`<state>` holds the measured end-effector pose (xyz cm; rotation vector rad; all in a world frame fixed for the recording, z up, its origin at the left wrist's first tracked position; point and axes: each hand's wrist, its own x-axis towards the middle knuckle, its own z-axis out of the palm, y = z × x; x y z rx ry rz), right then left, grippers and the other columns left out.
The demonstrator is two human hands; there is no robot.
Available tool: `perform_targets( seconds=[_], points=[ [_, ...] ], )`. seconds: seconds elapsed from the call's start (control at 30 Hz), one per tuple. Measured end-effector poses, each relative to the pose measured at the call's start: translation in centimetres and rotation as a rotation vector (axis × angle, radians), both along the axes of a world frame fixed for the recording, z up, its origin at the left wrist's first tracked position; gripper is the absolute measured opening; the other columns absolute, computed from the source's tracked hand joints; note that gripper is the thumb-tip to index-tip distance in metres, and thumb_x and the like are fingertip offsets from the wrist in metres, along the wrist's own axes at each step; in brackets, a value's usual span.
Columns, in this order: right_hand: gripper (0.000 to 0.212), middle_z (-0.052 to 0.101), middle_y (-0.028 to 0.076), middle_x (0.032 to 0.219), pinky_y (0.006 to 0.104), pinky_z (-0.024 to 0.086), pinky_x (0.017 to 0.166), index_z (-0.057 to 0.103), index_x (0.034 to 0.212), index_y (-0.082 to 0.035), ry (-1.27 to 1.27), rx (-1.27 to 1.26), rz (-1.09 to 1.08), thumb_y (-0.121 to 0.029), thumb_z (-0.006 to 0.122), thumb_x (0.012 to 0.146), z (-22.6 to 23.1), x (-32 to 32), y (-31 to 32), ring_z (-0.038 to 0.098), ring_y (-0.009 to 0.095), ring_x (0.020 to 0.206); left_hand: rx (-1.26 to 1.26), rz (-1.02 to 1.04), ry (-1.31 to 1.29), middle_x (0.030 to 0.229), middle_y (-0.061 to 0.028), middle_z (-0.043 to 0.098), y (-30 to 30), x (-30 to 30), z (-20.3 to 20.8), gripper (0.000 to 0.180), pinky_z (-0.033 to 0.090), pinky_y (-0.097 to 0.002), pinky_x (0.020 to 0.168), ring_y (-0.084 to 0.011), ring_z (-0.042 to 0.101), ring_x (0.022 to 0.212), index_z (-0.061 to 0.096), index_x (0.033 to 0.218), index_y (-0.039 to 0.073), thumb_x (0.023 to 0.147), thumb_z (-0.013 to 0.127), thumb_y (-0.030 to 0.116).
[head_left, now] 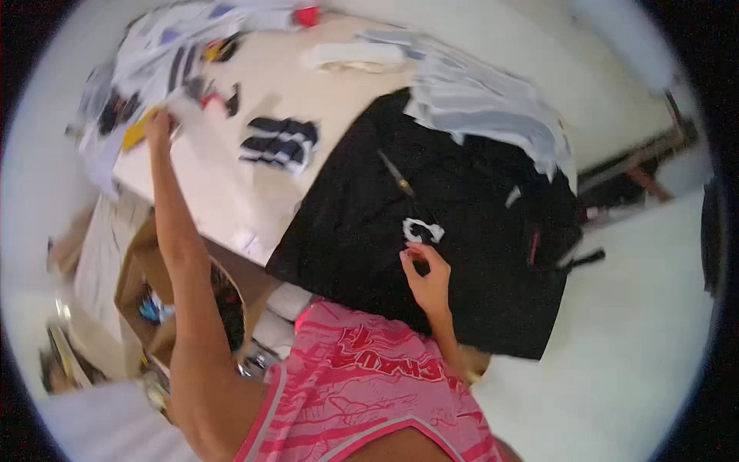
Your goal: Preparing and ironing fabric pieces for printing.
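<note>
My left arm stretches to the far left of the table, where my left hand (159,127) is at a yellow flat piece (137,132) and some white cloth. Motion blur smears its fingers, so its hold is unclear. My right hand (429,283) is over a spread black cloth (362,208), thumb and forefinger curled together in a ring. Whether something small is between them cannot be made out. Just beyond its fingertips lies a white looped piece (423,230). Scissors (402,182) lie on the black cloth, blades pointing away, their handle end close to the white piece.
A folded dark-and-white striped cloth (281,144) lies left of centre. Grey-white striped fabric (485,100) covers the black cloth's far edge, beside a folded cream cloth (354,56). Clothes heap at the far left. An open brown paper bag (142,266) stands below the table's near-left edge.
</note>
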<state>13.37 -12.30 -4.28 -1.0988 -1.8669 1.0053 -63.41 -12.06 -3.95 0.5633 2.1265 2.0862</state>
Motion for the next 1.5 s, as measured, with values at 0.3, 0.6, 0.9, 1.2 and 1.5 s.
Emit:
perform_targets(
  seconds=[0.3,0.6,0.9,1.2,1.5],
  points=[
    [0.019,0.074,0.009,0.097,0.0311,0.054,0.084,0.072,0.108,0.000,-0.077,-0.023,0.007,-0.007,0.076,0.091,-0.7,-1.4,-2.5,0.070,0.016,0.088,-0.277,0.070,0.684,0.093,-0.0160,0.077,-4.0,13.1,-5.6,0.017,0.057,-0.0371,0.076,-0.0244,0.075,0.082,0.075,0.101,0.000,0.091,0.068,0.013],
    [0.018,0.074,0.008,0.096,0.0288,0.053,0.084,0.072,0.109,0.002,-0.094,-0.012,0.038,-0.006,0.075,0.093,0.7,-3.2,-3.6,0.069,0.014,0.091,-0.292,-0.345,0.793,0.098,-0.0127,0.070,1.9,33.7,-6.5,0.029,0.052,-0.0451,0.082,-0.0340,0.065,0.094,0.074,0.099,0.004,0.081,0.084,0.024],
    [0.017,0.074,0.009,0.094,0.0294,0.054,0.083,0.073,0.107,0.001,-0.077,-0.025,0.140,-0.004,0.075,0.091,1.7,-4.2,-5.6,0.070,0.015,0.088,-0.674,-0.362,0.859,0.106,-0.0090,0.067,8.2,33.7,-9.8,0.014,0.048,-0.0498,0.091,-0.0327,0.059,0.111,0.081,0.092,0.015,0.083,0.073,0.023],
    [0.015,0.075,0.008,0.095,0.0277,0.053,0.082,0.074,0.106,0.001,-0.007,-0.045,0.046,-0.005,0.074,0.092,3.0,-2.2,-3.8,0.069,0.012,0.088,-0.152,-0.446,0.342,0.092,-0.0095,0.076,8.2,27.3,0.9,0.033,0.053,-0.0320,0.074,-0.0174,0.068,0.082,0.078,0.109,0.002,0.095,0.072,0.031],
    [0.016,0.073,0.006,0.104,0.0265,0.053,0.086,0.071,0.110,0.001,0.206,0.211,0.151,-0.001,0.071,0.094,14.6,-4.5,1.6,0.068,0.013,0.094,-0.078,-0.819,0.292,0.086,0.0065,0.059,2.1,33.9,25.3,0.036,0.043,-0.0231,0.075,-0.0037,0.050,0.079,0.074,0.118,0.005,0.102,0.066,0.035]
  ],
)
